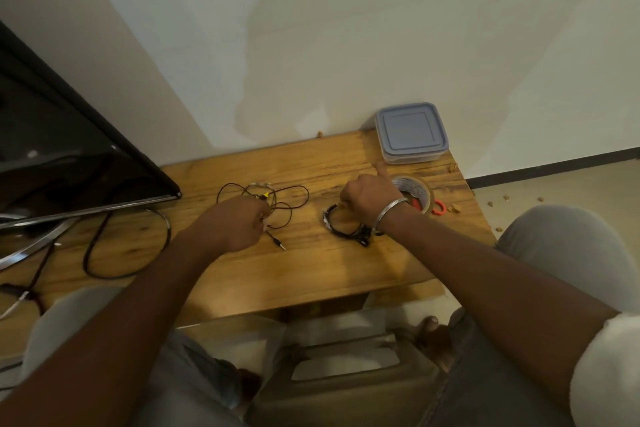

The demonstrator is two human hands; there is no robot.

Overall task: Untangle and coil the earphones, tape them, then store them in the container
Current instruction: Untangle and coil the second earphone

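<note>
A tangled thin dark earphone cable (281, 202) lies on the wooden table (294, 263), its jack plug pointing toward me. My left hand (232, 226) is closed on the tangle's near side. A second, coiled black-and-white earphone (341, 227) lies to the right. My right hand (369, 199), with a metal bangle on the wrist, rests over that coil with fingers curled; whether it grips the coil is hidden. A brown tape roll (420, 194) sits just behind that hand. The lidded grey-blue container (410, 132) stands shut at the table's far right corner.
Red-handled scissors (439, 208) lie partly under the tape roll. A dark screen (69, 149) fills the table's left side, with a thick black cable (104, 246) looped below it. The wall runs along the far edge. Crumbs dot the right edge and floor.
</note>
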